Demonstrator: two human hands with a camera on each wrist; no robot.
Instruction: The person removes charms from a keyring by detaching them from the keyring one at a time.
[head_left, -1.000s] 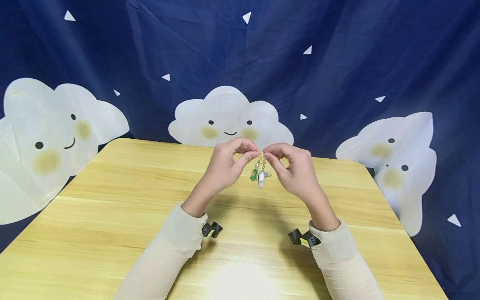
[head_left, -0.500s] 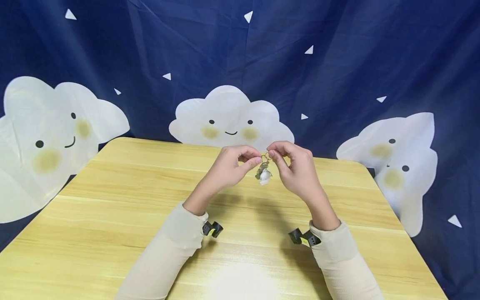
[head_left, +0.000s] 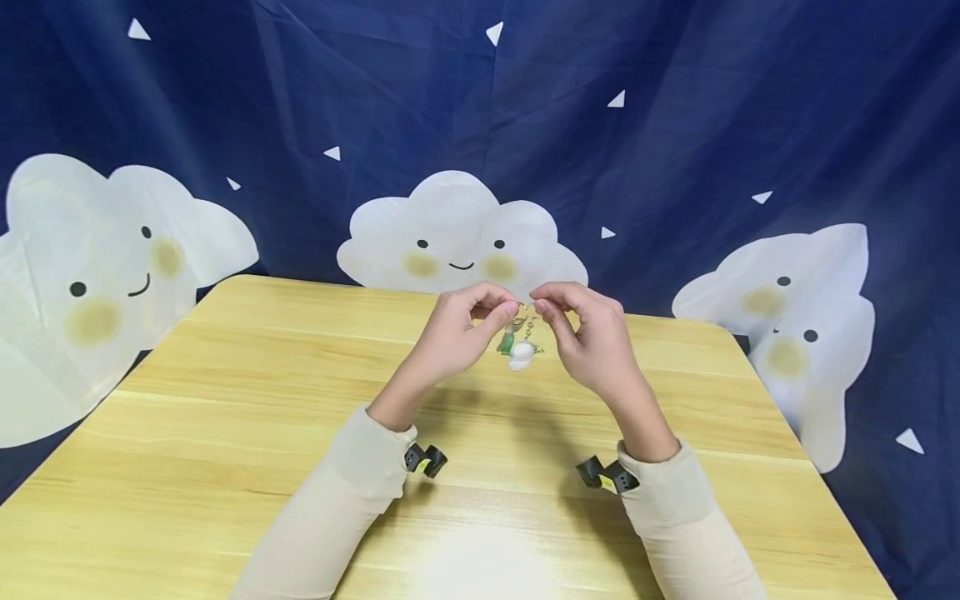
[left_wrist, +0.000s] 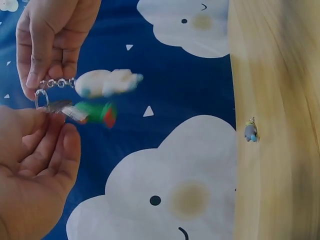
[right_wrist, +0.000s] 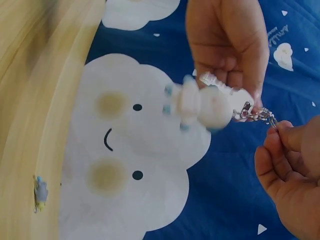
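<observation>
I keep both hands raised above the tabletop (head_left: 225, 400) so the charms dangle free: my left hand (head_left: 457, 333) and right hand (head_left: 592, 337) each pinch the key ring (left_wrist: 42, 97), white charm (head_left: 521, 355) hanging beside the green one (head_left: 507, 340).

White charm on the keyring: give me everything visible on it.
The white charm is a small, rounded, glossy figure with pale blue tips, plastic or resin by the look. A short metal chain links it to a metal ring pinched between the left hand and right hand. It hangs free in the air above the wooden table, beside a green charm on the same ring. Slightly motion-blurred; finer detail unclear.
</observation>
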